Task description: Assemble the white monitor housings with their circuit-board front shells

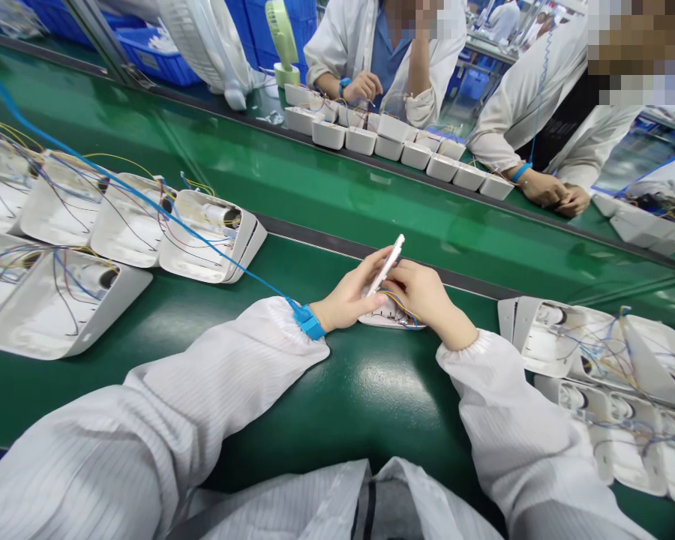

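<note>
Left hand (346,298): grasps a flat white plastic panel (386,265), tilted.
White plastic housing (383,322): on the glossy green bench (371,427), beneath the hands.
Thin yellow and blue wires (399,302): may get pinched if the panel slips.
Right hand (427,294): fingertips hidden; cannot tell its grip.

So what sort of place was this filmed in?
Probably a factory assembly line, likely for electrical goods: rows of wired white housings, a green worktop and co-workers in white coats.
</note>
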Action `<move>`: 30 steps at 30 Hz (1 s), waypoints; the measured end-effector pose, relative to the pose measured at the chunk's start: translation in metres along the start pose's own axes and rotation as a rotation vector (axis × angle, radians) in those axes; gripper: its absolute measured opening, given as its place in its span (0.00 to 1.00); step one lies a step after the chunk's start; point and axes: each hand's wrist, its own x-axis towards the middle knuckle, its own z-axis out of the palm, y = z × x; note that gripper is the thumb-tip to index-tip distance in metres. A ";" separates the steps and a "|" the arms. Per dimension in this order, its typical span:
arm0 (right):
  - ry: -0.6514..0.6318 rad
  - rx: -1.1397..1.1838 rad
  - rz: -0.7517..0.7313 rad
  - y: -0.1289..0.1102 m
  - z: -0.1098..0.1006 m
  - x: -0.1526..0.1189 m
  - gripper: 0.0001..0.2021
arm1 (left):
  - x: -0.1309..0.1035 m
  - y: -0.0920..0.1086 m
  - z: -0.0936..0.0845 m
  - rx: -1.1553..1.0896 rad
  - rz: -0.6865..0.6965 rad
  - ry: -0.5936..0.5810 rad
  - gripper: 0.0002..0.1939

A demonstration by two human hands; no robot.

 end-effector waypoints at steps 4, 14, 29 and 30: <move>0.015 0.184 0.103 0.001 -0.019 -0.002 0.12 | -0.002 -0.004 0.000 -0.073 -0.055 0.086 0.39; -0.383 0.577 0.026 0.012 -0.057 -0.009 0.12 | -0.001 -0.002 -0.001 -0.102 -0.060 0.086 0.38; -0.108 0.033 -0.144 0.020 -0.022 -0.002 0.05 | 0.002 0.001 0.002 0.023 -0.017 -0.003 0.41; -0.108 0.026 -0.133 0.021 -0.021 -0.003 0.06 | 0.002 0.001 0.002 0.052 -0.018 -0.005 0.41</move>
